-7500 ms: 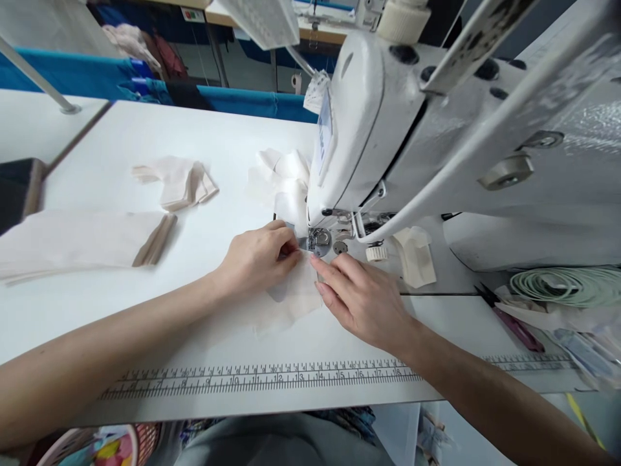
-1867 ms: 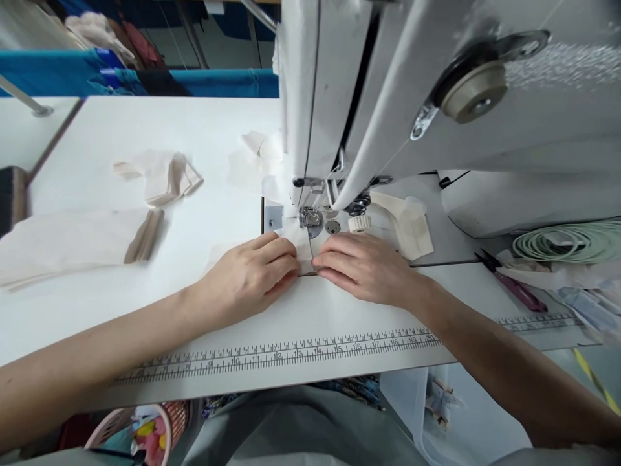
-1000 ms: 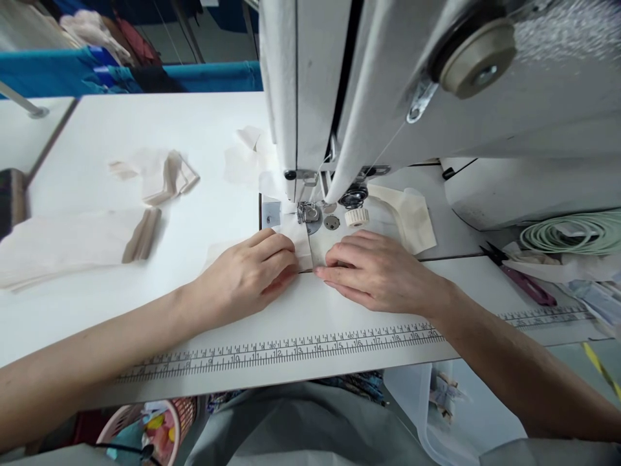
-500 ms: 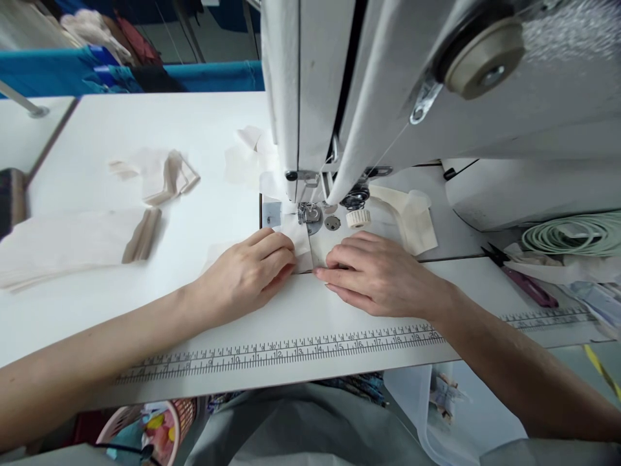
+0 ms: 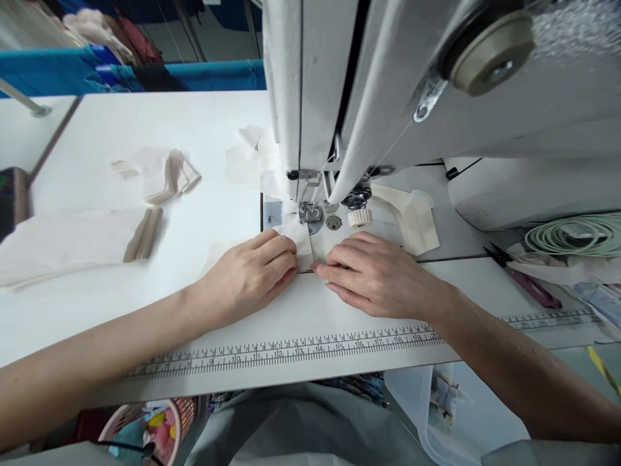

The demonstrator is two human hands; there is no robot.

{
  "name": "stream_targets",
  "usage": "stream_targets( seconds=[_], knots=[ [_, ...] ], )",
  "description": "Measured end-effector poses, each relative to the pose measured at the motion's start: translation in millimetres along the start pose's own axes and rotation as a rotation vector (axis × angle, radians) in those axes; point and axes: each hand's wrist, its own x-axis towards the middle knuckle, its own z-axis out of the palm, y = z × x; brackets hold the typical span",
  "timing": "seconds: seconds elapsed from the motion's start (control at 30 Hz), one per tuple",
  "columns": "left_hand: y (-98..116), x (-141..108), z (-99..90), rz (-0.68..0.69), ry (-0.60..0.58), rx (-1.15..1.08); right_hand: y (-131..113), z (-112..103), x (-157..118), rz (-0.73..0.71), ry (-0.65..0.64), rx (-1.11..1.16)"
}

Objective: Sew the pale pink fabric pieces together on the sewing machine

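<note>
A small off-white fabric piece (image 5: pixel 304 244) lies flat under the presser foot (image 5: pixel 310 212) of a white sewing machine (image 5: pixel 320 84). My left hand (image 5: pixel 252 268) is closed over its left side, fingers bent and pressed together on the cloth. At the piece's near right corner, the fingertips of my right hand (image 5: pixel 381 275) pinch its edge; the other fingers are curled on the machine bed. The fingers partly hide the cloth's near side. Thread runs down to the needle area.
Stacked fabric strips (image 5: pixel 72 243) and a folded piece (image 5: pixel 167 178) lie left. Curved cloth (image 5: pixel 412 220) rests right of the foot. Thread snips (image 5: pixel 526 278) and coiled pale green cord (image 5: pixel 577 236) are far right. A printed ruler (image 5: pixel 276 355) follows the front edge; a basket (image 5: pixel 182 421) stands below.
The fingertips of my right hand have shifted slightly left along the fabric's edge. The view has drifted a little. Otherwise hands and cloth look nearly the same.
</note>
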Motion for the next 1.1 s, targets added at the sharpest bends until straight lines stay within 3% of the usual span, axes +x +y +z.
stream_targets(
  seconds=[0.37, 0.7, 1.1],
  knots=[
    [-0.7, 0.7, 1.0, 0.002, 0.018, -0.003, -0.7, -1.0, 0.4, -0.015, 0.004, 0.029],
    [-4.1, -1.0, 4.5, -0.142, 0.048, -0.135, -0.6, -1.9, -0.8, -0.035, 0.02, 0.013],
    [-4.1, -0.8, 5.3, -0.137, 0.052, -0.156, -2.1, -1.5, -1.1, -0.024, 0.0, -0.016]
  ],
)
